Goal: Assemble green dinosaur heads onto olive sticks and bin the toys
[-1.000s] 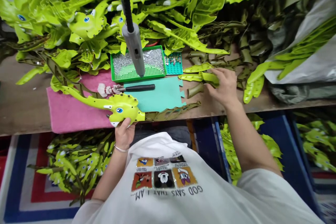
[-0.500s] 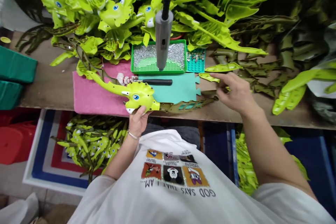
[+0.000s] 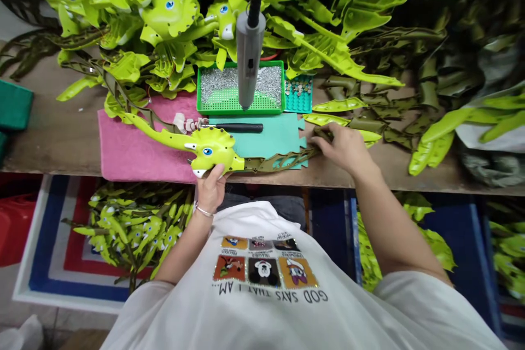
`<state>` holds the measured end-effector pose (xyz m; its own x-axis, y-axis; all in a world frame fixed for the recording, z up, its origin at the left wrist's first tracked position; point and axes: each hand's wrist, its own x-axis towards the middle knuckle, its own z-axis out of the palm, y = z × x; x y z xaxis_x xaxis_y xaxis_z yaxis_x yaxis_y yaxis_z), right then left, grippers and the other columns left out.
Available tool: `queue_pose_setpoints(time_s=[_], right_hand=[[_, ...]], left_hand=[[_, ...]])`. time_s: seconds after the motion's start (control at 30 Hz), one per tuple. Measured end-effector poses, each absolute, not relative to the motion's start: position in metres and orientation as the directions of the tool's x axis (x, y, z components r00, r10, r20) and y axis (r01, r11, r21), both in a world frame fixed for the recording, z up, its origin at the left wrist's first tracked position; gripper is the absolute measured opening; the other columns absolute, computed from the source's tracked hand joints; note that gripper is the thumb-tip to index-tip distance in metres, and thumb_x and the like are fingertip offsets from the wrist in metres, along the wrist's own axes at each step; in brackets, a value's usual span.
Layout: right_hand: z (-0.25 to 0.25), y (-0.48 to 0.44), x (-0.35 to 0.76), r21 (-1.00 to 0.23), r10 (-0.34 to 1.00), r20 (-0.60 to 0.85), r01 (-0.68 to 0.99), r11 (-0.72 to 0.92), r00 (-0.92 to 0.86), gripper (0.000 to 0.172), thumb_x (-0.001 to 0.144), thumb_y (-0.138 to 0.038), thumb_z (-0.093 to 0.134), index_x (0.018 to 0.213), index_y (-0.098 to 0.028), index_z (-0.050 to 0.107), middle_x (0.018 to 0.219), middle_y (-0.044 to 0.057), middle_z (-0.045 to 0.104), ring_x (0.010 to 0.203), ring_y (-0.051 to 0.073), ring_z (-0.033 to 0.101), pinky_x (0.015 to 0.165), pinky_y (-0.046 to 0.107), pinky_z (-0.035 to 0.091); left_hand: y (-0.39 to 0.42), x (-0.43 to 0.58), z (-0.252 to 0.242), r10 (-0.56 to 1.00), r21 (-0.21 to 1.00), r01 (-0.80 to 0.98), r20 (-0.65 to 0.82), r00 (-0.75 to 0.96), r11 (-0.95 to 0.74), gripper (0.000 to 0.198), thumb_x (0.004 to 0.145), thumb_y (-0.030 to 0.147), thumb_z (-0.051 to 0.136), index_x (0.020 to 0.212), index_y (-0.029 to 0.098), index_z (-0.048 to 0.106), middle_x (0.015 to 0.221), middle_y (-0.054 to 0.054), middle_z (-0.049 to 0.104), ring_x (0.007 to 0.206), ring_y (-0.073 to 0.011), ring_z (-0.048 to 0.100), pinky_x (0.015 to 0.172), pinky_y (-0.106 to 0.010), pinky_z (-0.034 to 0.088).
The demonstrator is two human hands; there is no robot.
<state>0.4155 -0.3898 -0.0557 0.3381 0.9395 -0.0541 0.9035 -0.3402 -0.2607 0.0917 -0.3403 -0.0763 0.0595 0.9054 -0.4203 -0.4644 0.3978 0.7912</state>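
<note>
head view: nearest, at 11 o'clock, the left hand (image 3: 210, 190) holds a lime-green toy dinosaur head (image 3: 211, 149), fingers curled around its edge; at 1 o'clock, the right hand (image 3: 339, 147), fingers closed, pinches the head's olive strip (image 3: 279, 164); beyond, a green tray of silver studs (image 3: 240, 111).

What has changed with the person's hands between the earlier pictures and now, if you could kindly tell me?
The right hand has moved left from the loose olive pieces and taken hold of the free end of the olive spiked strip on the lime-green dinosaur toy. The left hand still holds the toy's head.
</note>
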Motion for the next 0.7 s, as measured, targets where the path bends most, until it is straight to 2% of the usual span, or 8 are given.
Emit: queue_pose_setpoints(time_s=[0.1,0.17,0.27,0.33,0.37,0.47,0.53,0.7], right_hand=[[-0.051,-0.387,0.418,-0.339,0.903,-0.054,0.843,-0.417,0.425,0.012,0.077,-0.036,0.066,0.079,-0.024,0.065,0.070,0.008,0.069,0.069,0.030,0.067,0.069,0.044,0.054],[-0.040,-0.387,0.412,-0.491,0.878,0.024,0.770,-0.406,0.479,0.019,0.071,-0.037,0.074,0.080,-0.026,0.062,0.070,0.005,0.068,0.065,0.027,0.065,0.065,0.043,0.054],[-0.021,-0.385,0.386,-0.805,0.865,0.124,0.559,-0.199,0.486,0.062,0.060,-0.044,0.087,0.113,-0.031,0.059,0.083,0.001,0.070,0.067,0.024,0.065,0.057,0.038,0.054],[-0.015,-0.384,0.358,-0.898,0.900,0.169,0.439,-0.027,0.402,0.087,0.058,-0.046,0.091,0.134,-0.037,0.049,0.090,0.000,0.069,0.075,0.025,0.066,0.058,0.038,0.056],[-0.015,-0.383,0.343,-0.909,0.918,0.196,0.416,0.038,0.345,0.085,0.061,-0.047,0.090,0.135,-0.039,0.049,0.093,0.001,0.068,0.080,0.025,0.066,0.062,0.040,0.057],[-0.028,-0.382,0.302,-0.886,0.952,0.242,0.444,0.138,0.188,0.046,0.072,-0.047,0.083,0.113,-0.034,0.067,0.095,0.005,0.067,0.090,0.027,0.067,0.077,0.045,0.060],[-0.040,-0.381,0.282,-0.864,0.962,0.240,0.482,0.148,0.134,0.030,0.076,-0.045,0.080,0.101,-0.031,0.072,0.095,0.006,0.067,0.091,0.026,0.067,0.080,0.045,0.059],[-0.055,-0.382,0.266,-0.772,0.936,0.338,0.597,0.217,0.098,0.025,0.081,-0.041,0.077,0.101,-0.026,0.076,0.090,0.006,0.072,0.084,0.022,0.067,0.074,0.039,0.057]], left_hand=[[-0.340,0.092,-0.075,0.904,0.790,-0.468,-0.426,0.045,0.395,0.071,0.053,0.038,0.096,0.116,0.029,0.066,0.105,-0.001,0.076,0.103,-0.0254,0.072,0.091,-0.042,0.060],[-0.340,0.093,-0.074,0.902,0.787,-0.474,-0.430,0.036,0.394,0.070,0.052,0.038,0.096,0.115,0.028,0.066,0.104,-0.001,0.076,0.101,-0.0251,0.073,0.090,-0.042,0.060],[-0.341,0.095,-0.074,0.897,0.773,-0.487,-0.439,0.051,0.406,0.070,0.051,0.040,0.096,0.113,0.027,0.067,0.101,-0.002,0.076,0.100,-0.0265,0.072,0.090,-0.044,0.060],[-0.342,0.097,-0.075,0.893,0.761,-0.496,-0.445,0.071,0.418,0.070,0.051,0.041,0.096,0.113,0.025,0.067,0.101,-0.003,0.076,0.101,-0.0275,0.072,0.090,-0.045,0.060],[-0.342,0.098,-0.075,0.892,0.756,-0.501,-0.445,0.077,0.421,0.070,0.052,0.041,0.096,0.113,0.025,0.067,0.102,-0.003,0.076,0.101,-0.0276,0.072,0.090,-0.045,0.060],[-0.343,0.101,-0.074,0.894,0.747,-0.523,-0.443,0.067,0.410,0.067,0.052,0.041,0.096,0.111,0.024,0.067,0.102,-0.003,0.075,0.097,-0.0258,0.072,0.089,-0.044,0.059],[-0.344,0.101,-0.072,0.893,0.743,-0.531,-0.445,0.063,0.407,0.068,0.051,0.041,0.096,0.110,0.024,0.067,0.101,-0.003,0.076,0.096,-0.0251,0.073,0.088,-0.043,0.059],[-0.345,0.101,-0.067,0.887,0.739,-0.520,-0.453,0.086,0.428,0.069,0.052,0.042,0.094,0.113,0.023,0.067,0.109,-0.004,0.075,0.104,-0.0272,0.071,0.090,-0.041,0.058]])
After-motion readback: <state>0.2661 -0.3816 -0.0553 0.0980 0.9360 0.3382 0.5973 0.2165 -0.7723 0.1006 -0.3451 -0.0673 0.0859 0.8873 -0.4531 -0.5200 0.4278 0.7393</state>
